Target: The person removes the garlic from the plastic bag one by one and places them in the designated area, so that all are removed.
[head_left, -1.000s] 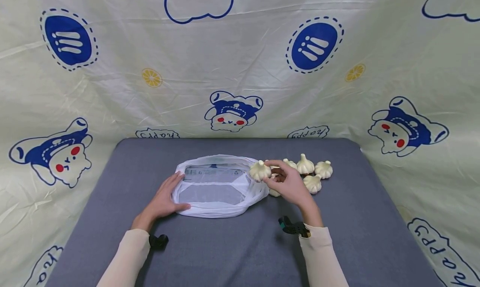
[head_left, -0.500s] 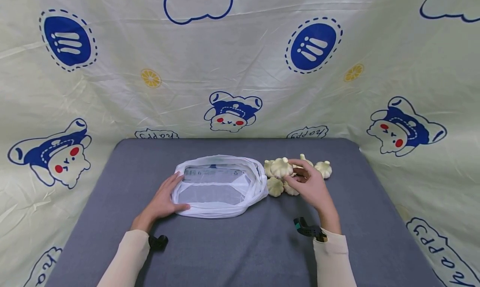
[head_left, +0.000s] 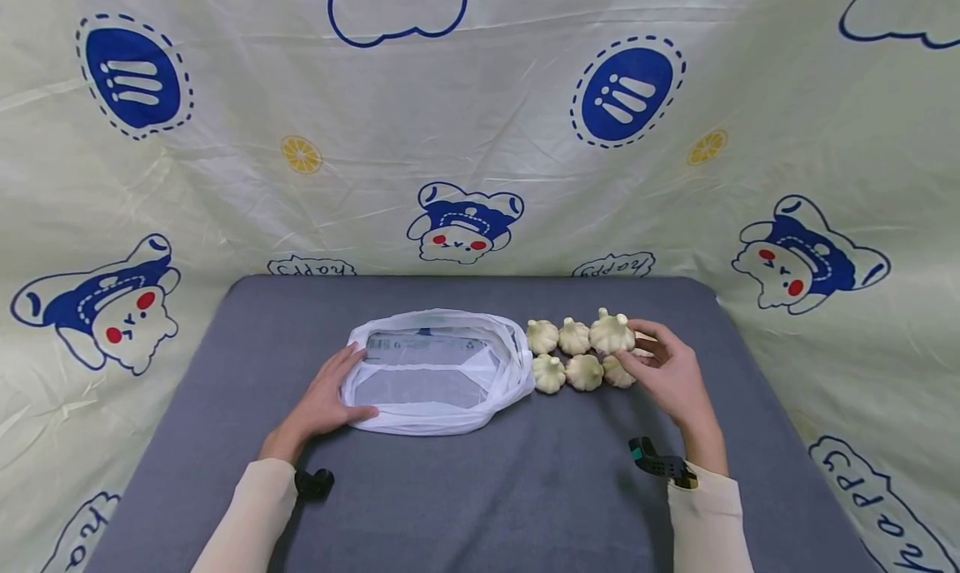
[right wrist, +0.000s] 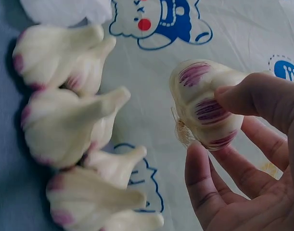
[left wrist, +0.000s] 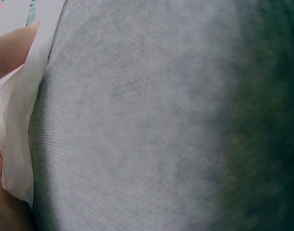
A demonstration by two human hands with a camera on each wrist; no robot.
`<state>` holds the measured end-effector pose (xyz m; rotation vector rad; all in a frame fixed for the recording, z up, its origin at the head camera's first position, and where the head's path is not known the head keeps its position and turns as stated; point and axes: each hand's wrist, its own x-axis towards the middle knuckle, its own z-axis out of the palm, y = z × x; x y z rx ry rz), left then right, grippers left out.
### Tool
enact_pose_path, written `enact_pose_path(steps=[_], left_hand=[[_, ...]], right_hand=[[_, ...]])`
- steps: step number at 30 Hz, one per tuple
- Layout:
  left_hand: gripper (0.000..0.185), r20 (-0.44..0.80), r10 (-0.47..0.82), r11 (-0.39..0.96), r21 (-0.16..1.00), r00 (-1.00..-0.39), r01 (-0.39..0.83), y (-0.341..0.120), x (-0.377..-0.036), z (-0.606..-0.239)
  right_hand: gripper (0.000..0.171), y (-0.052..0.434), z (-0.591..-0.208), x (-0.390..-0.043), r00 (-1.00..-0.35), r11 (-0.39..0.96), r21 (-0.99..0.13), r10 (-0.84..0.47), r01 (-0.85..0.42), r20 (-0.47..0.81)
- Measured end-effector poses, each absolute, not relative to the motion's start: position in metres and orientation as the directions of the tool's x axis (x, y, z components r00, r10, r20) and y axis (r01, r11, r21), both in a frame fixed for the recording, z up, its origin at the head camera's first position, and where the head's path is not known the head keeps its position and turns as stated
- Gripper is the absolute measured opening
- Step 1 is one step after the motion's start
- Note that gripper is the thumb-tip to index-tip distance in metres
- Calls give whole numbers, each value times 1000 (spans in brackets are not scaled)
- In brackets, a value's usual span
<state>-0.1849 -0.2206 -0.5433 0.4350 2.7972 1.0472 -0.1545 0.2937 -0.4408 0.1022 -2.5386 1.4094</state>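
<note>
My left hand [head_left: 327, 396] grips the left rim of a white plastic bag [head_left: 431, 419], which lies with its mouth spread wide on the grey table. Thumb and fingers are set apart along that rim; the left wrist view shows white film [left wrist: 21, 130] between them. In my right hand [head_left: 670, 377] a garlic bulb [head_left: 611, 333] is pinched between thumb and fingertips, raised off the table. Its purple streaks and root tuft show in the right wrist view [right wrist: 204, 103]. More garlic bulbs [head_left: 584, 373] stand in two rows right of the bag; my right hand partly hides the rows' right end.
The grey table [head_left: 465, 506] has its far edge against a pale printed cloth [head_left: 360, 215]. The nearest bulb [head_left: 548, 373] is close against the bag's right side. A black wrist device [head_left: 660, 465] sits on each forearm.
My right hand has carried the garlic bulb rightward, from the bag's right rim to over the right part of the rows. The left hand and the bag have hardly moved.
</note>
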Motion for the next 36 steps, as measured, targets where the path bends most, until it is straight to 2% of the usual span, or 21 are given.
enact_pose_path(steps=[15, 25, 36], left_hand=[[104, -9, 305, 717, 660, -952, 223, -222, -183, -545], [105, -17, 305, 715, 665, -952, 217, -222, -183, -544], [104, -28, 307, 715, 666, -951, 211, -220, -185, -543]], right_hand=[[51, 334, -461, -147, -958, 590, -808, 225, -9, 176], [49, 356, -475, -142, -944, 584, -811, 281, 25, 173], [54, 371, -497, -143, -942, 595, -793, 324, 134, 85]])
